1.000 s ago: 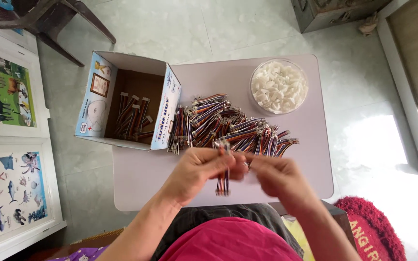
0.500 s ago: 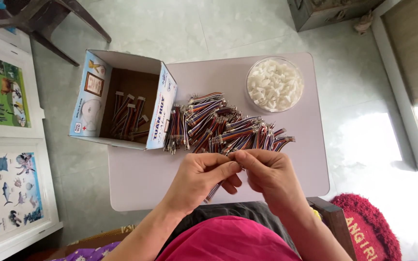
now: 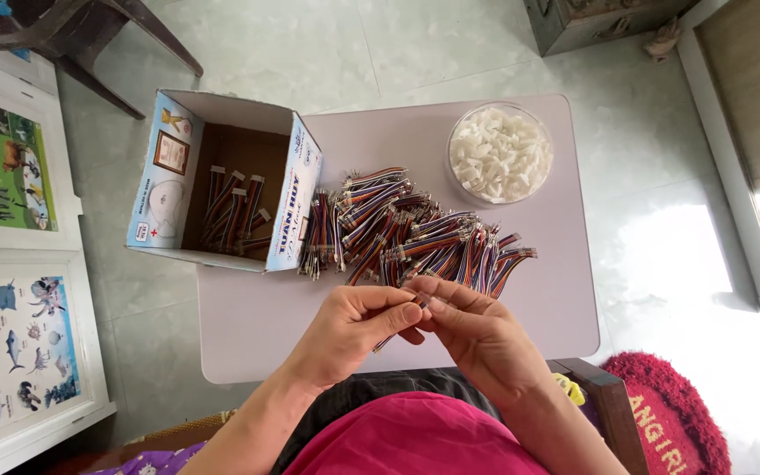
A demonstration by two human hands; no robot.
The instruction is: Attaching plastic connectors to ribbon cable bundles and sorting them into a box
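Observation:
My left hand (image 3: 354,330) and my right hand (image 3: 472,332) meet over the near edge of a small pale table (image 3: 248,317). Together they pinch one short multicoloured ribbon cable (image 3: 384,341), whose free end hangs down under my left fingers. Just beyond my fingertips lies a loose pile of several such cables (image 3: 406,233) with white connector ends. A round clear bowl of small white plastic connectors (image 3: 500,154) stands at the far right of the table.
An open cardboard box (image 3: 222,180) with more cables inside sits at the table's left end, overhanging it. Picture posters (image 3: 2,264) lie on the floor at left. A chair leg (image 3: 90,40) is at top left, a red cushion (image 3: 670,413) at bottom right.
The cable's striped end hung straight below my hands a second ago; now it is drawn up between my fingers, angling left under my left hand. My hands came closer together.

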